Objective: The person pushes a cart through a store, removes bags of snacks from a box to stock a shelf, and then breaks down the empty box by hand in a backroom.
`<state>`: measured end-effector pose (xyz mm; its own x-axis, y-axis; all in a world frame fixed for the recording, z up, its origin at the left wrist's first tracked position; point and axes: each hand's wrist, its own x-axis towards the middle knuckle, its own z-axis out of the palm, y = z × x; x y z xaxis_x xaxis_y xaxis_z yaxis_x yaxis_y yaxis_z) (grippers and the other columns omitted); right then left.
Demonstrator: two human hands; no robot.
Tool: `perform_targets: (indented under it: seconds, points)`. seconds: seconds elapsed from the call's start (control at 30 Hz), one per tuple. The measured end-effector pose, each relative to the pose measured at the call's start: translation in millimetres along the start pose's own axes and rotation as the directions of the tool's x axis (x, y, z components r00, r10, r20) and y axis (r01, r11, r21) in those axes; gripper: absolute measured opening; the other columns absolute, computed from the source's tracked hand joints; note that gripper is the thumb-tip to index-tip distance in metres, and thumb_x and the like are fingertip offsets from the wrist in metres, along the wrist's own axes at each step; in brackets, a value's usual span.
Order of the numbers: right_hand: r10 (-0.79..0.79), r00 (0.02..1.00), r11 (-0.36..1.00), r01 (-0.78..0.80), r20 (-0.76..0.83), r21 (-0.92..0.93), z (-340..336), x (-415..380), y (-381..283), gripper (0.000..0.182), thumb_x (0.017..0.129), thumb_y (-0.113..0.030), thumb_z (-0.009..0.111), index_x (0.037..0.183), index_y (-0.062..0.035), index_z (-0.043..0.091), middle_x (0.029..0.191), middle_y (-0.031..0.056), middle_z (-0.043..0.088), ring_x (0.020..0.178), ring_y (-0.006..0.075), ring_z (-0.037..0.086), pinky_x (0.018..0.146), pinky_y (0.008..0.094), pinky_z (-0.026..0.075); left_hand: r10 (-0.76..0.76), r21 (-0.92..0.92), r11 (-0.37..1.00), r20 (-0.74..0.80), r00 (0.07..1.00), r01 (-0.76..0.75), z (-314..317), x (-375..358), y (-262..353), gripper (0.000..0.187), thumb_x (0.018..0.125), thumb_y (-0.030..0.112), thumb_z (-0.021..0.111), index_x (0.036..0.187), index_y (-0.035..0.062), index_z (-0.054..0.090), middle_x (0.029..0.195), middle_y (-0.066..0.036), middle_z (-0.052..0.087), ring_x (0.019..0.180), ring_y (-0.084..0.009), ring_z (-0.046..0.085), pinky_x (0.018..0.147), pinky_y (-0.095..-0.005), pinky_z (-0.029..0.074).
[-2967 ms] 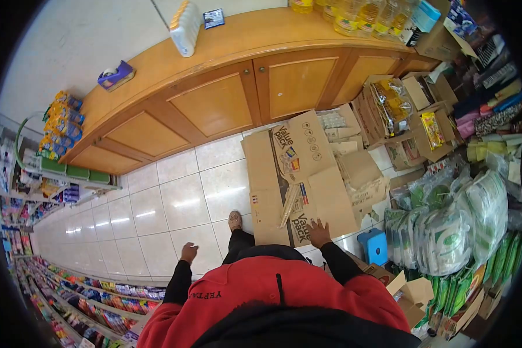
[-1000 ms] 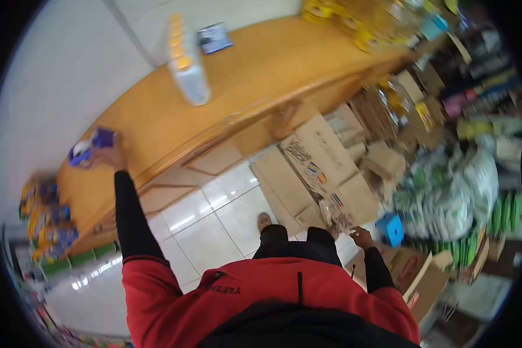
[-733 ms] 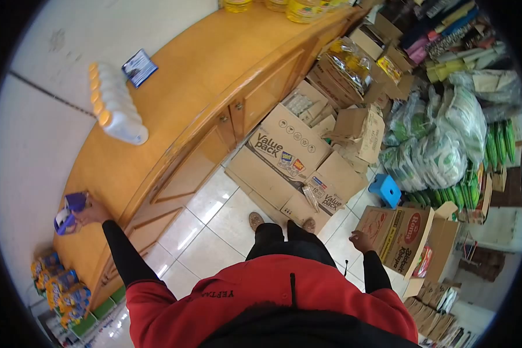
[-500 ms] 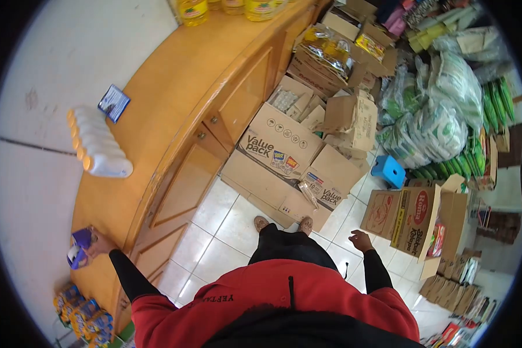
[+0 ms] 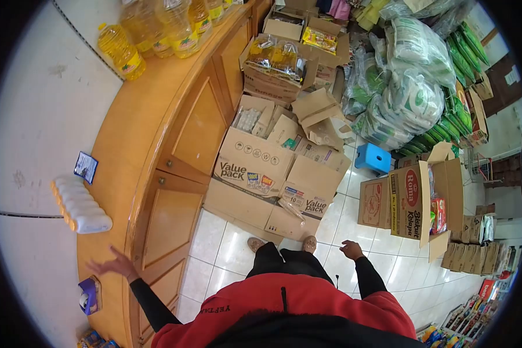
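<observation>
My left hand [image 5: 113,266] hovers over the wooden counter [image 5: 113,174] with its fingers spread, holding nothing. Just below it in the view, a small purple box [image 5: 89,294] with a white rounded shape on its front stands on the counter. Farther along lies a wrapped row of white bottles with orange caps [image 5: 82,206]. Beside that row is a small blue printed packet [image 5: 86,167]. My right hand [image 5: 351,250] hangs over the tiled floor, fingers loosely bent and apart, nothing in it.
Bottles of yellow oil [image 5: 122,51] line the counter's far end. Flattened Value pack cartons [image 5: 255,156] cover the floor ahead. A blue stool [image 5: 373,159], an open Roma carton [image 5: 409,200] and plastic-wrapped bundles [image 5: 414,98] stand to the right.
My left hand has let go of the purple box and moved up and right, its fingers opening. The box remains on the counter. The view has shifted, bringing more oil bottles into sight.
</observation>
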<state>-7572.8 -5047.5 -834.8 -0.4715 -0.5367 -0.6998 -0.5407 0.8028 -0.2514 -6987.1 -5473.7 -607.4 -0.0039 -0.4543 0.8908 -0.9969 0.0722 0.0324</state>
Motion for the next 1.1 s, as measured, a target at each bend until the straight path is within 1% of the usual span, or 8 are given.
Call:
perform_targets:
  seconds: [0.17,0.43,0.57,0.63,0.83,0.97,1.03,1.1]
  points:
    - [-0.002,0.993,0.995,0.014,-0.122,0.098,-5.3,49.3,1.3,0.036,0.074,-0.031,0.064,0.101,-0.0076,0.062,0.089,0.0135,0.065,0.087,0.0284,0.062,0.079,0.0368,0.049,0.285,-0.541,0.83,0.206,0.936,-0.134,59.8,65.8,168.0,0.064,0.079,0.014,0.063,0.128,-0.0018,0.025,0.136,-0.023,0.014,0.129,-0.0385,0.012,0.104,-0.0494,0.016]
    - [-0.148,0.877,0.827,0.364,-0.458,0.429,-73.5,163.9,-53.0,0.025,0.08,-0.008,0.059,0.104,-0.0009,0.059,0.077,0.0091,0.065,0.069,0.0156,0.063,0.065,0.027,0.051,0.336,-0.28,0.942,0.791,0.512,-0.185,248.0,84.1,237.8,0.077,0.066,0.017,0.072,0.129,0.0019,0.031,0.133,-0.024,0.027,0.126,-0.0412,0.023,0.103,-0.047,0.023]
    - [-0.047,0.848,0.716,0.397,-0.528,0.575,-110.3,275.4,-55.0,0.023,0.078,-0.013,0.055,0.097,-0.0021,0.061,0.073,0.017,0.064,0.067,0.0303,0.064,0.061,0.036,0.051,0.254,-0.23,0.967,0.891,0.376,-0.108,263.5,95.5,271.5,0.083,0.059,0.012,0.074,0.129,0.0029,0.031,0.127,-0.022,0.034,0.121,-0.039,0.029,0.101,-0.0437,0.028]
    - [-0.01,0.82,0.916,0.237,-0.572,0.323,-134.5,334.6,-61.8,0.025,0.077,-0.013,0.053,0.099,-0.0022,0.059,0.077,0.0173,0.064,0.072,0.0342,0.062,0.066,0.0413,0.05,0.27,-0.154,0.955,0.805,0.529,-0.253,278.8,89.1,278.0,0.088,0.054,0.005,0.073,0.131,0.004,0.03,0.123,-0.021,0.036,0.117,-0.0376,0.034,0.1,-0.0416,0.03]
    - [-0.167,0.691,0.978,0.209,-0.703,-0.026,-230.2,499.9,-94.2,0.051,0.072,-0.015,0.06,0.119,-0.0034,0.045,0.107,0.0184,0.052,0.102,0.0359,0.049,0.087,0.0421,0.04,0.379,-0.315,0.925,0.727,0.572,-0.213,289.6,82.1,289.1,0.088,0.055,0.007,0.07,0.133,0.0044,0.03,0.124,-0.019,0.036,0.117,-0.0372,0.034,0.102,-0.0408,0.028]
    - [-0.502,0.678,0.696,-0.053,-0.538,-0.716,-281.3,576.4,-109.5,0.054,0.08,-0.016,0.049,0.131,-0.0112,0.034,0.133,0.0121,0.038,0.123,0.03,0.035,0.097,0.0521,0.029,0.31,-0.221,0.949,0.785,0.535,-0.226,298.1,78.0,288.5,0.086,0.058,0.016,0.07,0.134,0.0045,0.03,0.126,-0.018,0.036,0.119,-0.0359,0.033,0.102,-0.0408,0.027]
    - [-0.461,0.721,0.618,-0.157,-0.517,-0.77,-277.0,621.9,-84.6,0.042,0.085,-0.017,0.043,0.126,-0.0122,0.043,0.133,0.0102,0.041,0.124,0.0298,0.036,0.099,0.0537,0.026,0.385,-0.291,0.922,0.744,0.545,-0.255,300.1,77.0,288.6,0.085,0.061,0.024,0.07,0.134,0.0049,0.03,0.127,-0.016,0.036,0.12,-0.0348,0.033,0.103,-0.0408,0.027]
    - [-0.054,0.952,0.73,-0.168,-0.3,-0.662,-288.9,638.8,-81.4,0.029,0.083,-0.017,0.046,0.109,-0.0103,0.056,0.12,0.0108,0.052,0.113,0.0307,0.047,0.095,0.0538,0.031,0.393,-0.274,0.916,0.757,0.522,-0.293,302.3,77.1,287.2,0.086,0.063,0.031,0.07,0.135,0.0051,0.029,0.128,-0.016,0.036,0.121,-0.0341,0.032,0.103,-0.041,0.026]
